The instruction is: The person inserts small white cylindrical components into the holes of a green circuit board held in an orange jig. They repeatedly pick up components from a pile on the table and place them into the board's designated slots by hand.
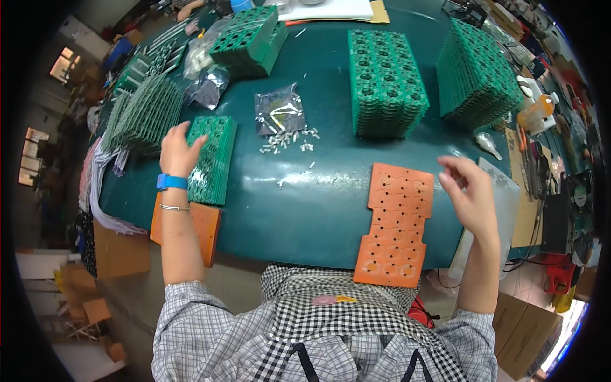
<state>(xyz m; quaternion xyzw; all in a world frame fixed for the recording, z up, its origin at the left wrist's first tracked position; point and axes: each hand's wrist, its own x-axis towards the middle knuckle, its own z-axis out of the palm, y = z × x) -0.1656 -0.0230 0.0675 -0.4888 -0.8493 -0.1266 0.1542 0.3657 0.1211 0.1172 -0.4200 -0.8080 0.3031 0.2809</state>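
The left hand (pixel 180 150) is laid with spread fingers on the near stack of green boards (pixel 214 159) at the left of the green table (pixel 318 210), apparently lifting or squaring the top board; no closed grip is seen, only fingertips resting on its edge. The right hand (pixel 470 194) is raised above the table's right edge, fingers loosely curled with thumb and forefinger close together, and whether something small is pinched there cannot be told. Just left of it, the orange jig (pixel 398 223) is lying flat, its near end hanging over the table edge toward the person. A second orange plate (pixel 202 232) is lying under the left forearm. Small white pins (pixel 287 140) are scattered beside a clear bag (pixel 279 109) in the middle, with taller board stacks (pixel 385 83) beyond. For the step to go well, a single board is best peeled off by its edges, so that the one beneath is not dragged along. The stack is best steadied meanwhile. The jig would be better pushed fully onto the table before anything is seated on it, since its overhang could tip under pressure.
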